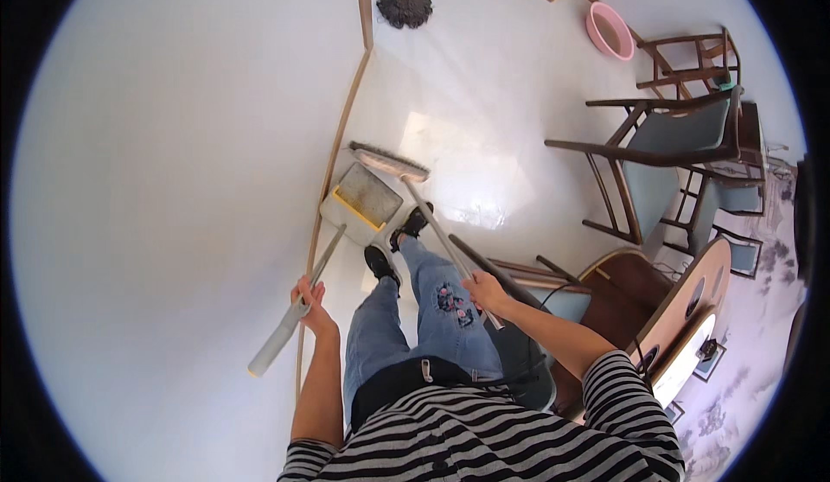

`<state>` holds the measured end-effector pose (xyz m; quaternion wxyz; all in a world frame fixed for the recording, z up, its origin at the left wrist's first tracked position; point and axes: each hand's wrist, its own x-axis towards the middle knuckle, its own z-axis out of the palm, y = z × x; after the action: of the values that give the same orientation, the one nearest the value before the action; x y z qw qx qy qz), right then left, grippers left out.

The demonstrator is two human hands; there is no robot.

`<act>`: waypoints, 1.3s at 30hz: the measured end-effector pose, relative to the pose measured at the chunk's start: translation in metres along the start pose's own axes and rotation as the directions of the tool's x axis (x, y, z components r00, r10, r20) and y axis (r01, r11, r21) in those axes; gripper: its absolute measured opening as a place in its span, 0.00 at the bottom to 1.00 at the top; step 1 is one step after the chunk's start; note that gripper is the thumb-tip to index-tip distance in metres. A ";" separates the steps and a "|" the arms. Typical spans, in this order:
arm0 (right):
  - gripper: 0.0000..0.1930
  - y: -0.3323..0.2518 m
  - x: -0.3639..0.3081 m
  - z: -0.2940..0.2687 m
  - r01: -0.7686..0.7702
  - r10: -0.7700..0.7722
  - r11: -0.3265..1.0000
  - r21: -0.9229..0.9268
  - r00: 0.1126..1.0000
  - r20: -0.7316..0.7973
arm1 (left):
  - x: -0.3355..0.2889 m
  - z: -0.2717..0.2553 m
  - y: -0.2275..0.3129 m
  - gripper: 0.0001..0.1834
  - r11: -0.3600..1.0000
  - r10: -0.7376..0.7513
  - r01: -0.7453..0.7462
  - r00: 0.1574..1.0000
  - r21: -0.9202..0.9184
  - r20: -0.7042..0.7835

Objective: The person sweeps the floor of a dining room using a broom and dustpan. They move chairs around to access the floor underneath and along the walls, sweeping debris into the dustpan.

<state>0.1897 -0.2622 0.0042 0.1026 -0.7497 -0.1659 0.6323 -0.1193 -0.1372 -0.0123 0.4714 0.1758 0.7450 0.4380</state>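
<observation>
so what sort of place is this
Probably a dining room, perhaps in a small eatery, though that is a guess: several matching dark-framed chairs with padded seats, a wooden table and a patterned wall suggest it.

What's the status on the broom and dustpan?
Left fingers round dustpan handle; right fingers round broom handle. Broom head just beyond dustpan. Black shoes close by.

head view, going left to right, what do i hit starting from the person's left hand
Left hand → broom head → right hand → pink basin → patterned wall.
</observation>
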 end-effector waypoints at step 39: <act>0.14 -0.087 0.140 -0.029 -0.031 -0.206 0.672 -0.740 0.952 -0.227 | -0.018 0.012 0.002 0.20 0.998 -0.031 0.032 0.999 0.062 -0.021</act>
<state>0.2279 -0.1267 -0.0869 -0.1537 -0.8030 -0.4252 0.3883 -0.0999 -0.1426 -0.0028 0.4649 0.1743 0.7656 0.4089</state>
